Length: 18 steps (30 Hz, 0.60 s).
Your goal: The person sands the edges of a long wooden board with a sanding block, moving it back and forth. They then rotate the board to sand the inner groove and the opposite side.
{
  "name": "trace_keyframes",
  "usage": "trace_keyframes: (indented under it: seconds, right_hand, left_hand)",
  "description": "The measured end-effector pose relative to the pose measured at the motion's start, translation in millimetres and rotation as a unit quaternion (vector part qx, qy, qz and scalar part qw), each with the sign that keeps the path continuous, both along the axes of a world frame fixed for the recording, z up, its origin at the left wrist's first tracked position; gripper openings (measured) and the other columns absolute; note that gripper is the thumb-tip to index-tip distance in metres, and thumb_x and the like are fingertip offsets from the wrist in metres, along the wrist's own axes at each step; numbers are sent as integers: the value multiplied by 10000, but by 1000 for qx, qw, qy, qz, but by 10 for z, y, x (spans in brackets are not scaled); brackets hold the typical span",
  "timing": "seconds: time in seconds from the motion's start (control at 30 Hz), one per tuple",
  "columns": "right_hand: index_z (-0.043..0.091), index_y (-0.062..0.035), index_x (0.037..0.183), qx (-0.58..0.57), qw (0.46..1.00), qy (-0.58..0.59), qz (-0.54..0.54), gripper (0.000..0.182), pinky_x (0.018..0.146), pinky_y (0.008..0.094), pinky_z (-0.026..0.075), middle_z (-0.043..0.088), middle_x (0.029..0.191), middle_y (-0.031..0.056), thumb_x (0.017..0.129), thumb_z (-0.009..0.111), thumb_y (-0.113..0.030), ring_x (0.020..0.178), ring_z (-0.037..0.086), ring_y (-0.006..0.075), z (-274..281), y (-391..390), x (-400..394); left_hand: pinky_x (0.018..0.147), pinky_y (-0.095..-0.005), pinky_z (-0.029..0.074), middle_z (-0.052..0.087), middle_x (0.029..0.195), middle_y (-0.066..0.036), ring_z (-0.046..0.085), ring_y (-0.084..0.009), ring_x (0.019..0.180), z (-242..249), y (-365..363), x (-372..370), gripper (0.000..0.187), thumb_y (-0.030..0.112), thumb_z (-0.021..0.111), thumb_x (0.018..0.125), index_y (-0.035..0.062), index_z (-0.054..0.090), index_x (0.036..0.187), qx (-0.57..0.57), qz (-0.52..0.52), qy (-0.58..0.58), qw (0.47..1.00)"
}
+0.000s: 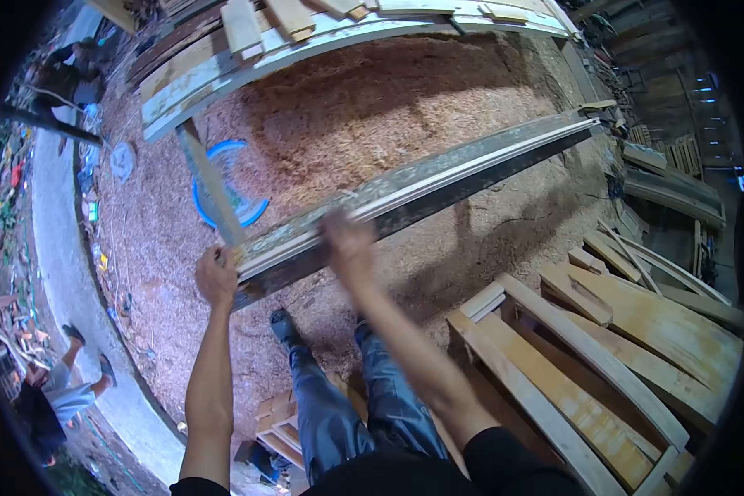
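Observation:
A long, pale wooden moulding strip (471, 175) with grooves along its length lies on a narrow, weathered wooden beam (438, 159). My left hand (217, 277) is closed at the strip's near left end, its fingers curled against it. Farther along, my right hand (349, 246) rests over the top of the strip. Motion smears its fingers, and whatever may be under them is hidden. A small wood chip lies on the beam just beyond that hand.
Behind the beam stands a long bench (198, 87) with loose boards. A blue-rimmed round object (260, 211) lies on the shavings-covered ground. Wooden frames and panels (636, 322) are stacked at right. Another person (45, 413) sits at lower left by a concrete strip (66, 256).

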State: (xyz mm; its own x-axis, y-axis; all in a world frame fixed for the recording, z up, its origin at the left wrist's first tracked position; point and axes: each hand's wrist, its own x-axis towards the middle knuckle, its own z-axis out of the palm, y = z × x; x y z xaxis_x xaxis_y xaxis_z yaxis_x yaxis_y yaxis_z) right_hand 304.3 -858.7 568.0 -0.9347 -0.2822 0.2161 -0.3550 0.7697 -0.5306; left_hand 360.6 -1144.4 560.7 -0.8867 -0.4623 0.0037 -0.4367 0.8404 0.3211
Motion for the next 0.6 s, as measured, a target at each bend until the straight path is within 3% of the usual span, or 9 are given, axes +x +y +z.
trace_keyframes:
  seconds: [0.07,0.13,0.17,0.27,0.33,0.37,0.5,0.53,0.6]
  right_hand:
    - [540,-37,1279,-9,999,51,12,517,902,422,458,514,1332,190,769,629,-42,994,547,329,219,-213,245]
    - [510,-78,1324,20,996,85,3,592,901,408,454,529,1317,169,752,649,-25,998,552,312,106,73,84]
    - [489,-112,1348,61,998,8,-23,629,864,394,459,552,1283,150,752,654,-1,978,558,297,101,329,-106]
    - [536,-101,1296,42,989,108,-88,490,771,395,460,610,1190,112,825,671,-104,910,573,245,-47,1542,-617]
    - [536,-105,1312,123,965,-2,-232,469,781,401,453,606,1198,119,862,660,-147,945,573,276,184,1956,-833]
    - [535,-87,1311,128,968,42,-212,452,824,396,437,578,1244,102,878,645,-152,958,572,275,139,2065,-886]
    - [517,-46,1299,112,963,126,-209,401,865,365,378,579,1282,124,907,579,-99,932,585,282,-135,1447,-667]
    - [497,-71,1327,7,978,-12,-208,427,857,365,375,550,1349,149,906,568,-100,1003,596,261,65,1069,-493]
    - [494,-200,1356,27,987,94,-127,409,890,397,398,515,1380,184,957,535,-277,1015,579,241,-162,557,-231]
  left_hand:
    - [804,-427,486,684,931,-137,630,-320,908,-16,28,-21,267,314,604,887,73,681,970,-2,8,10,1000]
    - [792,-438,477,679,906,-132,618,-321,891,-31,25,-18,239,295,603,881,72,671,933,-7,14,21,1000]
    - [793,-438,476,677,909,-137,616,-319,884,-29,27,-4,240,283,593,894,63,673,946,-14,1,30,999]
    - [798,-434,473,676,923,-134,612,-318,898,-30,28,-11,241,281,597,892,65,675,964,-13,10,10,1000]
    - [804,-431,473,669,945,-142,611,-323,920,3,46,-36,248,284,591,907,65,670,992,-28,4,3,1000]
    - [807,-429,472,666,956,-146,610,-326,932,10,47,-18,251,285,588,915,65,668,1006,-36,1,-2,999]
    - [839,-427,468,659,996,-149,601,-330,967,-11,10,-30,257,292,588,915,70,668,1016,-30,-5,2,1000]
    - [849,-427,467,657,1007,-150,599,-329,977,-33,2,-16,259,296,589,915,72,669,1017,-23,-2,2,1000]
    - [881,-430,462,657,1027,-144,598,-322,1001,-98,-18,-1,275,315,599,911,88,671,1050,-9,0,-7,1000]
